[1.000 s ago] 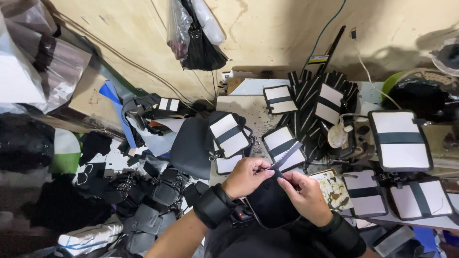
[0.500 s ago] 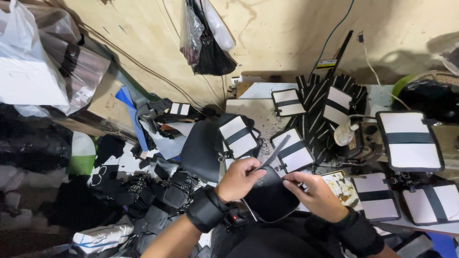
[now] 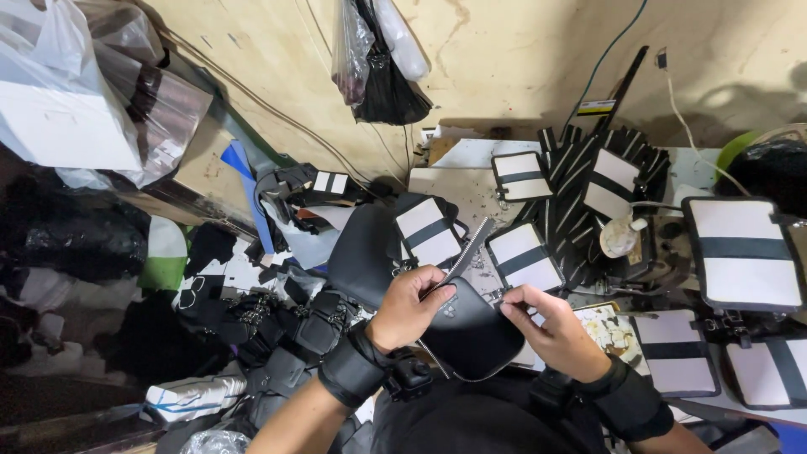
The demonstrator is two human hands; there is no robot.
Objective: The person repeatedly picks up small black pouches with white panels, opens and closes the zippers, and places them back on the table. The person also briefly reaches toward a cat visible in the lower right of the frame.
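Note:
A small black pouch (image 3: pixel 475 340) with a rounded bottom sits between my two hands at the lower middle of the head view. My left hand (image 3: pixel 409 305) grips its upper left edge, where a grey zipper strip (image 3: pixel 465 252) sticks up and away. My right hand (image 3: pixel 546 324) pinches the pouch's upper right corner with thumb and fingers. Both wrists wear black wrist bands.
Several flat white panels with black stripes (image 3: pixel 744 252) lie over the worktable to the right and behind. A heap of black bag parts (image 3: pixel 286 328) lies at the left. Plastic bags (image 3: pixel 67 92) hang on the wall at the upper left.
The view has shifted, so the hands sit a little lower and more central. Both hands keep hold of the pouch, and the zipper strip still points up.

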